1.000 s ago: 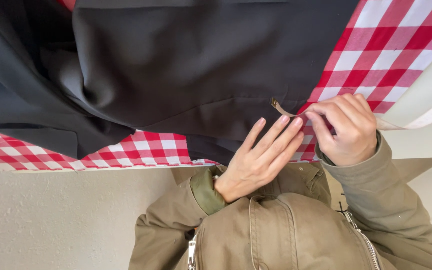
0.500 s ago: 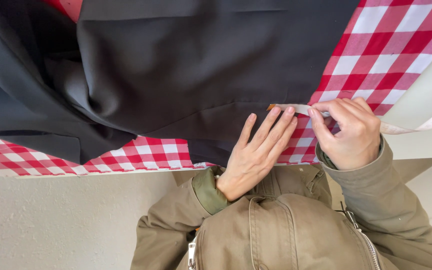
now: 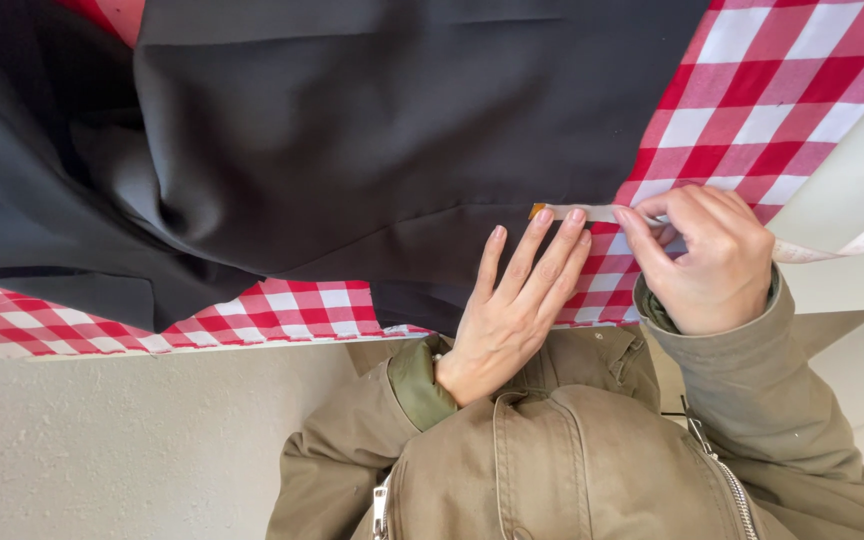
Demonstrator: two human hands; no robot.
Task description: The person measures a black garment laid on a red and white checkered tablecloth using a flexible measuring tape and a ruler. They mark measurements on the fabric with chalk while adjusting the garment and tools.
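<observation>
Tape's metal end moved since a second ago: it stuck up off the cloth, now it lies flat at the hem of the dark grey woven garment point(image 3: 372, 150). Left hand point(image 3: 512, 300) flat, fingers spread, tips pinning the cream measuring tape point(image 3: 592, 213). Right hand point(image 3: 707, 260) pinches the tape, the rest trailing off the right edge of the red-white checked tablecloth point(image 3: 752, 110). Looks set for a reading at the garment's near edge.

A red-and-white checked tablecloth point(image 3: 772, 100) covers the table.
</observation>
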